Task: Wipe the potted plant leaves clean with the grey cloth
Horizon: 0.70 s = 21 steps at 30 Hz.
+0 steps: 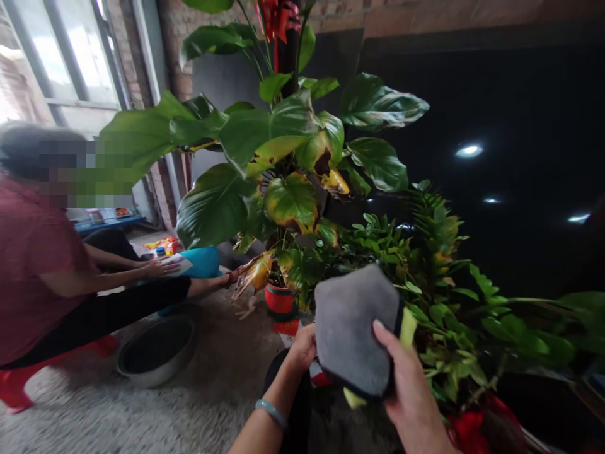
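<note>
A grey, many-sided fabric pad (354,315) with a dark edge is held up in front of me. Yellow-green pieces (408,328) stick out from behind its right side and below it. My left hand (303,348) is closed at the pad's left edge, its fingertips partly hidden behind it. On the other side, my right hand (407,378) grips the right edge, thumb across the grey face and remaining fingers out of sight behind. A pale bracelet (271,413) circles my left wrist.
A large leafy plant (293,202) in a red pot (280,302) stands ahead, with lower plants (439,309) to the right. At left, a person (33,265) sits on a red stool (19,384), holding a blue-and-white item (201,261). A basin (158,375) rests on the floor.
</note>
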### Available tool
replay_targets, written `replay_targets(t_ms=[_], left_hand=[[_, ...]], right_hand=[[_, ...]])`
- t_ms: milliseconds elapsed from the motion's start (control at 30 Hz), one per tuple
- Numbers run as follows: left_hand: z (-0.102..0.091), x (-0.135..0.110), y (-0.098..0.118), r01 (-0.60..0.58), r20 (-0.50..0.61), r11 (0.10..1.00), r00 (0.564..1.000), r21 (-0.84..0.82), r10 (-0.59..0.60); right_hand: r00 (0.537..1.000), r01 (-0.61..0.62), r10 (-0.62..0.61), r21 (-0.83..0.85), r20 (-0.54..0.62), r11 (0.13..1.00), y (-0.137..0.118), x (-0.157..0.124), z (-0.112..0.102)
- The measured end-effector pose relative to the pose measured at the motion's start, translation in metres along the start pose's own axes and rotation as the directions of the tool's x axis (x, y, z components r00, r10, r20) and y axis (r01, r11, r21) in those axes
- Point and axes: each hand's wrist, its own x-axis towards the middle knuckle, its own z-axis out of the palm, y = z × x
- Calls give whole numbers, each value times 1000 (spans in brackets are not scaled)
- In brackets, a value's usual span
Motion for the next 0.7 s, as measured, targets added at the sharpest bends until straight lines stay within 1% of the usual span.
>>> replay_targets(t_ms=[33,67,100,133,167,200,233,267,300,333,367,400,433,467,500,533,567,600,633,667,700], left_hand=[[2,-1,0,4,-19,1000,1000,-2,-4],[5,-1,0,17,-35,1000,999,-7,-18],[7,-1,1,39,-47,999,998,-18,-39],[9,-1,2,65,-55,997,996,-40,-67],[10,-1,3,93,-51,993,994,-73,-97],[11,-1,5,122,-37,986,991,-115,-127],[11,-1,6,153,-16,976,987,-156,-158],[11,-2,8,180,5,965,983,-192,-183],[11,-2,9,199,20,956,980,-215,-199],[11,-3,11,213,19,950,977,-227,-214],[12,-3,12,223,6,949,974,-224,-227],[12,-4,13,227,-12,950,972,-213,-235],[13,-5,13,227,-28,954,971,-198,-237],[15,-6,14,224,-40,958,971,-180,-235],[16,-7,14,223,-48,961,971,-164,-234],[18,-8,13,220,-52,964,972,-152,-230],[19,-9,13,216,-54,965,973,-147,-226],[19,-9,12,213,-58,966,973,-145,-223],[19,-8,11,215,-54,966,973,-144,-224],[18,-7,10,216,-34,965,974,-150,-224],[17,-5,8,214,-11,963,976,-161,-219]], right_hand=[[993,115,-115,31,-11,993,-12,7,10],[980,199,-198,67,-24,978,-19,16,20],[973,229,-227,96,-27,969,-22,25,27],[981,196,-195,107,-19,975,-18,34,30],[993,115,-116,96,-3,989,-10,40,30],[1000,9,-9,66,3,998,2,43,25],[996,-92,92,28,-6,995,16,43,17],[987,-159,159,-5,-27,987,29,40,6],[981,-191,189,-29,-47,981,39,34,-5],[980,-196,193,-46,-56,980,45,27,-16],[980,-194,191,-61,-53,979,45,20,-23],[981,-194,192,-73,-41,978,39,13,-27],[984,-180,178,-75,-26,981,28,9,-26],[991,-136,135,-62,-16,989,14,8,-21],[998,-58,57,-32,-16,998,-1,10,-13],[998,53,-53,14,-28,998,-15,14,-2],[986,162,-158,68,-49,984,-26,21,10],[976,215,-208,117,-66,970,-32,28,21],[979,201,-192,151,-73,968,-33,35,29],[991,126,-116,164,-66,978,-28,40,35],[998,16,-8,158,-55,987,-18,42,36]])
